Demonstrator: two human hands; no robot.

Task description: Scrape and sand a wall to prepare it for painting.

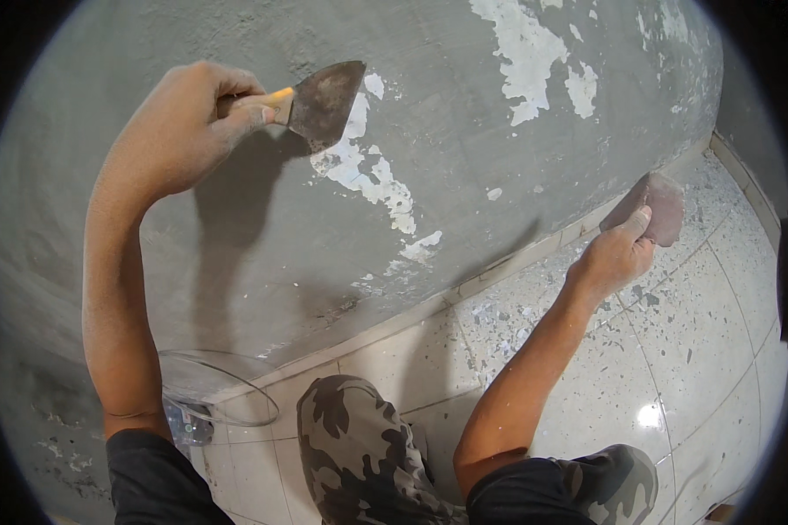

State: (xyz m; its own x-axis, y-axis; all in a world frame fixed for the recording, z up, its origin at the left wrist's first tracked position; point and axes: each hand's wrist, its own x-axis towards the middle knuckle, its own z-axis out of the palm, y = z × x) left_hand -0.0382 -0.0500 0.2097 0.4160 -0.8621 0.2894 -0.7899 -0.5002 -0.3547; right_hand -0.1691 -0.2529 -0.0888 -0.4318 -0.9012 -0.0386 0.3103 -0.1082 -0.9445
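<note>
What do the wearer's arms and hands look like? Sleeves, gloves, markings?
Left hand and right hand are both ungloved, the left visibly dusty. Left sleeve and right sleeve: plain black, ending near the elbows. No watches or cables seen on either arm.

The left grip [191, 121] hides much of the putty-knife handle [281, 104]; sandpaper [664, 208] covers part of the right grip [615, 259]; the lower edge cuts off a brown object [720, 514].

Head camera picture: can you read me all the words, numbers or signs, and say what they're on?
None can be read.
Scraper: any marking on its handle is too small to read.
Plastic container, lower left: too small and blurred to tell.
Wall: none.
</note>
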